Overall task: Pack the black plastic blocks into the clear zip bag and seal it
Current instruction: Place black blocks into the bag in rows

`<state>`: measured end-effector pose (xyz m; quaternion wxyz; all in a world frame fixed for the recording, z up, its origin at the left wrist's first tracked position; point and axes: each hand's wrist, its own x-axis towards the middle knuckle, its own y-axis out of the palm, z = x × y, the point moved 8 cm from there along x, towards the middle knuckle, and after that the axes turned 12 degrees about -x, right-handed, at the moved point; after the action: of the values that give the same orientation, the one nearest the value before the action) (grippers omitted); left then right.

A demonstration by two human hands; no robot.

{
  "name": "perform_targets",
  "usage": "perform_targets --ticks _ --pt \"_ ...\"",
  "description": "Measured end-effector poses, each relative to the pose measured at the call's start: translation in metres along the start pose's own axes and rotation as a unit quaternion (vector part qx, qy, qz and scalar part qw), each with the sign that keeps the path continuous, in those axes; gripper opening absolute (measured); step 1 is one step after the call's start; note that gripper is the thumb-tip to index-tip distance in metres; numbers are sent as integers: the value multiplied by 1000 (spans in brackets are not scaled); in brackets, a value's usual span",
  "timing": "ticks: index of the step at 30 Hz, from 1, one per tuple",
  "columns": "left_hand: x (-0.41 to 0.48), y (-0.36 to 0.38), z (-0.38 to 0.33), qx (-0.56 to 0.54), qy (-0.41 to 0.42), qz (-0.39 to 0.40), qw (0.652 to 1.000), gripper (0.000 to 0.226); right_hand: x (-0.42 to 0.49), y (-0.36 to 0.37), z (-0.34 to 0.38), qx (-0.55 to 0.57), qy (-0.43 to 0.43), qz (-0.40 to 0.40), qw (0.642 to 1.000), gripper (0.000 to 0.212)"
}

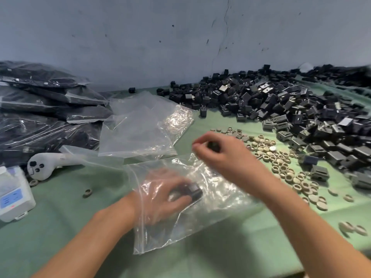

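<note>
The clear zip bag [216, 199] is lying flat on the green tabletop [66, 217], its long axis running left to right and tilting slightly away toward the right. Its mouth is facing left, where the left forearm is entering it. The film is thin, glossy and crinkled, catching white glare.

The left hand [164, 195] is sitting inside the bag, seen through the plastic. Its grip is curling around a few black blocks [191, 191] – boxy, hard-edged, one face shining grey – which are resting near the bag's middle. The right hand [222, 155] is hovering above the bag's far edge, its grip pinching a small dark piece [213, 146] too blurred to make out.

To the right, a heap of loose blocks [281, 109] is spreading back to the wall [160, 37], and round beige caps [281, 163] are lying scattered between it and the bag. Empty bags [138, 127] are lying just beyond, and filled bags [40, 109] are stacking up at the far left. A white box [12, 195] and a white handheld device [46, 164] are sitting near the left edge – bare cloth is showing in front of the bag.
</note>
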<state>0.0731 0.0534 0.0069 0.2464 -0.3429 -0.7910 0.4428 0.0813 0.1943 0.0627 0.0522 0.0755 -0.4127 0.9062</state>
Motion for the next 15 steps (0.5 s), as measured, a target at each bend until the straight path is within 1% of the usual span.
perform_targets --ticks 1,2,3,4,5,7,10,15 --pt "1 -2 7 -19 -19 -10 1000 42 5 -20 -24 -43 32 -24 998 18" --pt "2 0 9 -28 -18 -17 999 43 7 -37 -48 -106 65 -38 991 19" --pt "4 3 9 -37 -18 -12 999 42 7 -50 -72 -173 99 -43 979 19" --pt "8 6 5 -32 1 -18 999 38 6 -57 -93 -223 128 -41 966 19" --pt "12 8 4 -25 -1 -18 1000 35 4 -59 -110 -252 148 -32 956 19" --pt "24 11 2 -24 14 -37 999 28 4 -49 -134 -268 161 9 950 23" --pt "38 18 -2 -67 -13 -23 997 26 4 -25 -145 -242 152 74 956 31" --pt "56 24 -1 -83 -41 -27 995 18 6 -26 -139 -212 133 66 966 32"
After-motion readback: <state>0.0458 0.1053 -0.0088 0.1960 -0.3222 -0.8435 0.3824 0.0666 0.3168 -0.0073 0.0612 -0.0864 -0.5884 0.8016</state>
